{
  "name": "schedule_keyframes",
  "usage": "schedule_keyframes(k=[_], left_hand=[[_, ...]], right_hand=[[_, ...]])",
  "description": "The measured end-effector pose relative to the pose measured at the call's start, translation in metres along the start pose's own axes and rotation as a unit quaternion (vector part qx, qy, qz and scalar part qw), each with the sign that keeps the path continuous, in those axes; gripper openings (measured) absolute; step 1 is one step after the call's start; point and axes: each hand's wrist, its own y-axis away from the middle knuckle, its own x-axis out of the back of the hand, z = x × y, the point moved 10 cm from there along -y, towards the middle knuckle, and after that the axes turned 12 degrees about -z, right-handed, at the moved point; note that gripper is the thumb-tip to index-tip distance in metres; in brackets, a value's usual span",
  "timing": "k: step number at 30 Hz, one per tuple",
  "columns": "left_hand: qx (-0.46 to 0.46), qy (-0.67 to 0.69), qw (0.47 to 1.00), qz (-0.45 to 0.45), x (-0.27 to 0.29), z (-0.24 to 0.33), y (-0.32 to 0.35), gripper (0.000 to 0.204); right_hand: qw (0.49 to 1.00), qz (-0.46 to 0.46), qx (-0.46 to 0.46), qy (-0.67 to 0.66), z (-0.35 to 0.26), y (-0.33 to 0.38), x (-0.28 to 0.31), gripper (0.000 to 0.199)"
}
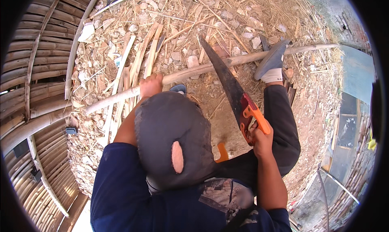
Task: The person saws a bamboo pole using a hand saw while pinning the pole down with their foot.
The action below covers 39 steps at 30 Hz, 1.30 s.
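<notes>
A long pale bamboo pole [210, 67] lies across the ground from lower left to upper right. My left hand [150, 85] grips it near its left part. My right hand [261, 139] is shut on the orange handle of a hand saw [233, 90]. The dark blade slants up and to the left, and its tip reaches the pole near the middle. My right foot in a grey shoe [272, 59] rests on the pole further right. My dark-clad knee [170, 134] fills the centre and hides part of the ground.
Split bamboo strips [139, 59] lie on the straw and stones beyond the pole. Stacked bamboo poles [36, 69] curve along the left. Another orange tool part [222, 152] shows by my leg. A blue board [356, 71] and a bamboo fence stand at the right.
</notes>
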Motion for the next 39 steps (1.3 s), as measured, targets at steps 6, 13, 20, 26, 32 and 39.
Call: schedule_keyframes(k=[6,13,20,26,32,39], left_hand=[[-0.013,0.01,1.0,0.021,0.009,0.003,0.031,0.031],[-0.033,0.104,0.988,-0.113,-0.006,-0.018,-0.006,0.039],[-0.121,0.22,0.924,-0.287,-0.017,-0.029,-0.032,0.066],[-0.096,0.19,0.941,-0.263,-0.01,-0.026,-0.033,0.054],[-0.032,0.051,0.995,-0.08,0.011,-0.007,0.008,0.051],[-0.039,0.068,0.975,-0.21,-0.003,-0.02,-0.015,0.047]], right_hand=[[0.992,0.008,0.081,0.099,-0.137,0.019,-0.095,0.01],[0.961,0.045,0.252,0.108,-0.198,0.071,-0.084,0.018],[0.971,0.083,0.18,0.133,-0.142,0.114,-0.053,0.015],[0.985,0.086,0.032,0.146,-0.086,0.112,-0.047,0.013],[0.99,0.067,0.001,0.128,-0.057,0.099,-0.044,0.012],[0.989,0.06,0.014,0.134,-0.054,0.106,-0.039,0.012]])
